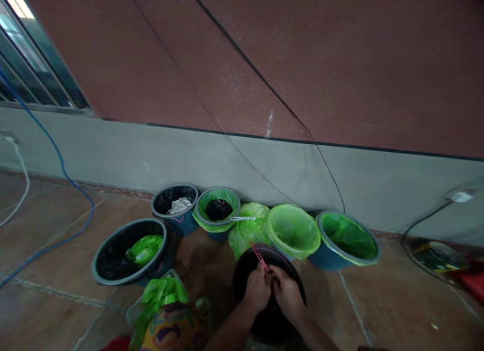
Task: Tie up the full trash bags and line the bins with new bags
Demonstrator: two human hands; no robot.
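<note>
My left hand (258, 288) and my right hand (286, 292) meet over a dark round bin (242, 275) in front of me. Fingers of both are pinched together on a thin pink string (259, 255), whose loop sticks up towards the wall. What lies inside the dark bin is mostly hidden by my hands and shadow. Just beyond it sit a loose green plastic bag (247, 230) and a bin lined with a green bag (293, 232).
Along the wall stand more lined bins: one with a green liner (348, 237), one holding a black bundle (218, 210), one with white stuff (179, 206). A large black-lined bin (109, 262) is left. Blue cable (85, 225) crosses the tiles. Green bags (162, 293) lie near my knee.
</note>
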